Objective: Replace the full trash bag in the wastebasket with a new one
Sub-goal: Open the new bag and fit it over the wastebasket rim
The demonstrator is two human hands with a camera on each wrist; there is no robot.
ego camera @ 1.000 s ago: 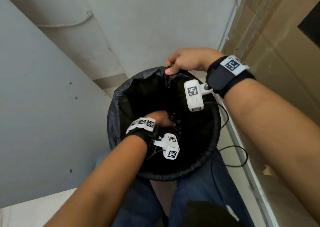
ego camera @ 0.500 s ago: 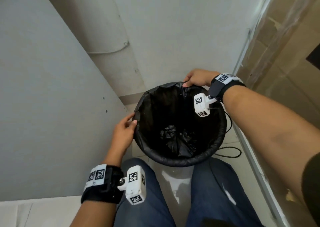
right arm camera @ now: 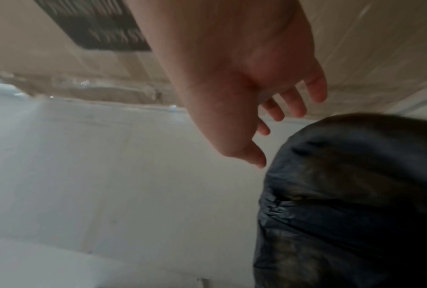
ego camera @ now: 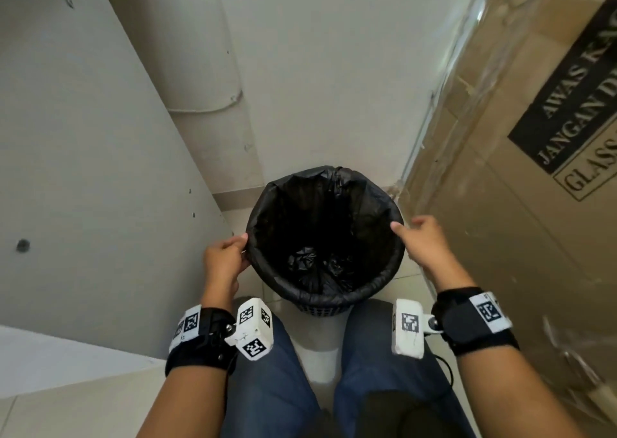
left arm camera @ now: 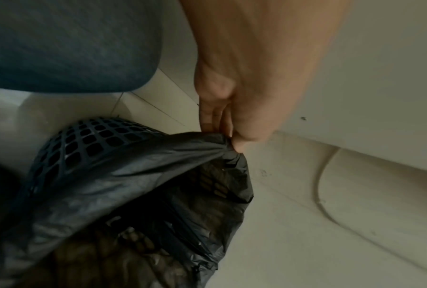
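Observation:
A round black mesh wastebasket [ego camera: 320, 309] stands on the floor between my knees, lined with a black trash bag [ego camera: 334, 290] folded over its rim. The bag's bottom lies crumpled inside. My left hand [ego camera: 225, 259] pinches the bag's edge at the left of the rim; the left wrist view shows the left hand [left arm camera: 228, 134] gripping the stretched bag [left arm camera: 138, 181] beside the wastebasket [left arm camera: 84, 140] mesh. My right hand [ego camera: 419, 240] hovers at the right of the rim with fingers spread and relaxed. In the right wrist view the right hand [right arm camera: 269, 132] holds nothing beside the bag [right arm camera: 350, 194].
A grey panel [ego camera: 83, 187] rises close on the left and a white wall [ego camera: 317, 70] stands behind the basket. A large cardboard box [ego camera: 521, 187] wrapped in plastic leans on the right. My knees in blue jeans [ego camera: 267, 371] flank the basket on a tiled floor.
My left hand came out of the basket and took the bag's left edge. My right hand let go of the far rim and moved to the right side. The head view pulled back.

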